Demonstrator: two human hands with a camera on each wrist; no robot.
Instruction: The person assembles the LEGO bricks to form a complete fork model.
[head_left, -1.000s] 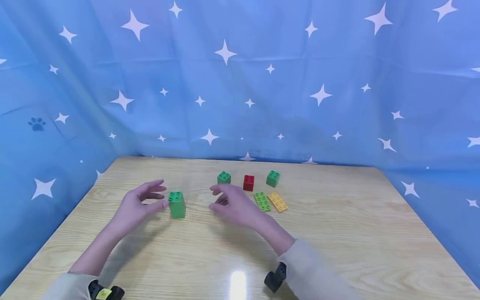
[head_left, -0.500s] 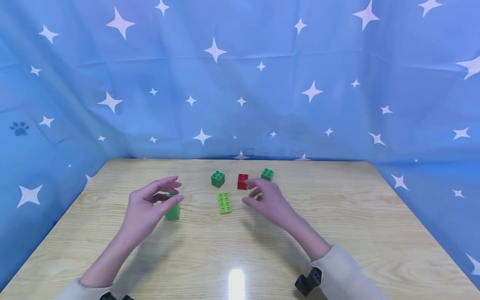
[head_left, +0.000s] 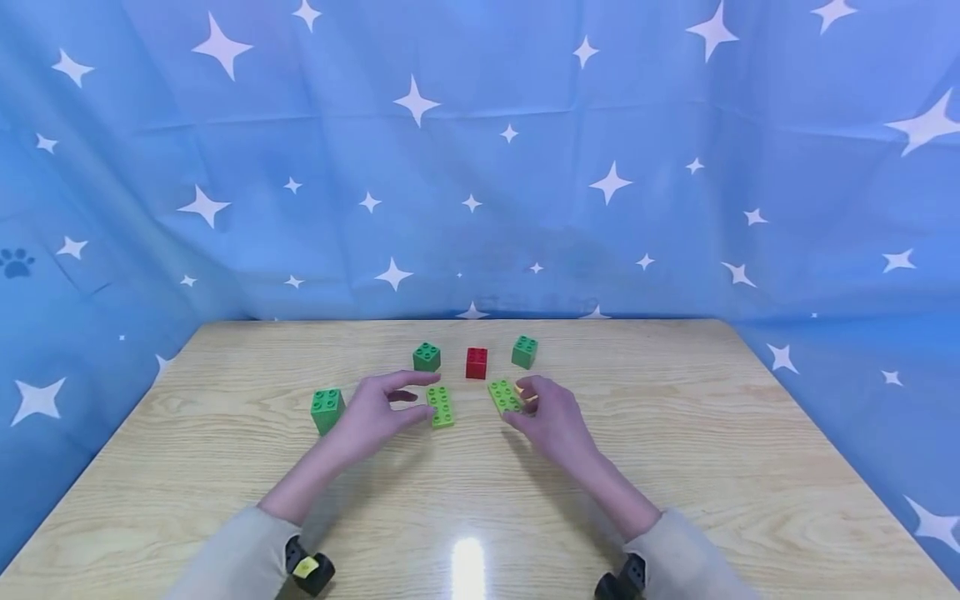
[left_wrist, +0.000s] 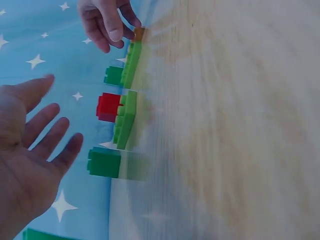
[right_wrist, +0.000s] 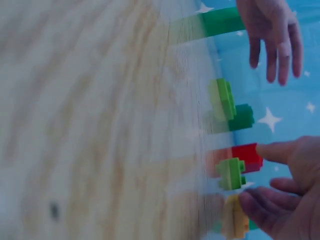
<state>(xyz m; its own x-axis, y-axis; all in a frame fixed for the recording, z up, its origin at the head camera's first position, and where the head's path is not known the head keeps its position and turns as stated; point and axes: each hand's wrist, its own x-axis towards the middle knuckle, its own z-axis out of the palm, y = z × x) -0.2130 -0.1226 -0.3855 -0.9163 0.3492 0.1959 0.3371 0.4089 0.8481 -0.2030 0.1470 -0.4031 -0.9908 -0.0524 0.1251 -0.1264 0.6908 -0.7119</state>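
Observation:
My left hand (head_left: 375, 417) hovers with thumb and fingers parted beside a light green eight-stud plate (head_left: 440, 407); its palm faces inward in the left wrist view. My right hand (head_left: 555, 421) has its thumb and index finger spread near a second light green plate (head_left: 502, 395). Under that hand lies a yellow plate (right_wrist: 235, 217), mostly hidden in the head view; the fingertips are right at it in the right wrist view. A tall green block (head_left: 327, 408) stands left of my left hand, its lower part overlapped by the hand.
Behind the plates stand a dark green brick (head_left: 427, 357), a red brick (head_left: 476, 363) and another dark green brick (head_left: 524, 352). They rest on a wooden table (head_left: 712, 450), with a blue star-patterned cloth (head_left: 480, 167) hanging behind and at the sides.
My right hand has moved right, revealing the left light green plate, and now covers most of the yellow plate. My left hand has moved right, from the tall green block to the left light green plate.

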